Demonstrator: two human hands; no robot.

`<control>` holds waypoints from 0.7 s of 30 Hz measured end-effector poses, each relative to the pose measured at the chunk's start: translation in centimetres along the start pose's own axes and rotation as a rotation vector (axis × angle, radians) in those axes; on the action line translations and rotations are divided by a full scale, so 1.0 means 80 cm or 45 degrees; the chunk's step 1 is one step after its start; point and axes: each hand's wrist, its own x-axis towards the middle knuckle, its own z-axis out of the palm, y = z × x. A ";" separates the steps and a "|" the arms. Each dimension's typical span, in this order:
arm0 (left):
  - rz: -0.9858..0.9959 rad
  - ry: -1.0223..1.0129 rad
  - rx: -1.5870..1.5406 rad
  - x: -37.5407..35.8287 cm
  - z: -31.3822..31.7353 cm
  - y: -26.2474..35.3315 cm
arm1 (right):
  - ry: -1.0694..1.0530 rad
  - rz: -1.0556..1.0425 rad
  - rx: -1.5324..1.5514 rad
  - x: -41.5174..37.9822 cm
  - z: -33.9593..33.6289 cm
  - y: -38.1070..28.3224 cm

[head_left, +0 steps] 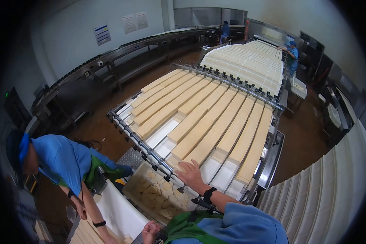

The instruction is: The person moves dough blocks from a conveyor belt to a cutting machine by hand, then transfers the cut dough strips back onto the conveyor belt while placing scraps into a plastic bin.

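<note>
Slabs: long, pale beige, side by side in narrow lanes (211, 122) on the main table, with slim rods between some of them. Their near ends were uneven.
Right hand: the wearer's, dark band at the wrist (190, 174). It was open, palm down, fingers spread over the near end of one slab, without closing around it.
Left hand: the wearer's, low at the frame edge, fingers curled (150, 232). Whether it had hold of anything could not be told.
Lanes: white surface (158, 136) showed where several slabs stopped short of the near rail (150, 153).
Far side: past the knobbed crossbar (219, 75) lay a broad pale sheet marked with a grid (240, 61).
Progress: the near stretch appeared already divided into slabs; much material seemed left beyond the crossbar.
Bin: torn pale scraps (158, 189) lay inside, below the near rail.
Co-worker: a person in blue (63, 156) leaned over more strips (85, 234) beside a white trough (114, 203), both arms reaching down.
Background: two more people stood farther off.
</note>
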 end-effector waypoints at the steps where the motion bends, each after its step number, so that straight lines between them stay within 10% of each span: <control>1: -0.013 0.013 0.002 -0.004 0.004 0.002 | -0.002 -0.001 0.001 -0.001 0.001 0.000; 21: -0.060 0.009 -0.002 0.000 -0.009 -0.017 | -0.326 -0.034 -0.181 0.013 -0.007 -0.009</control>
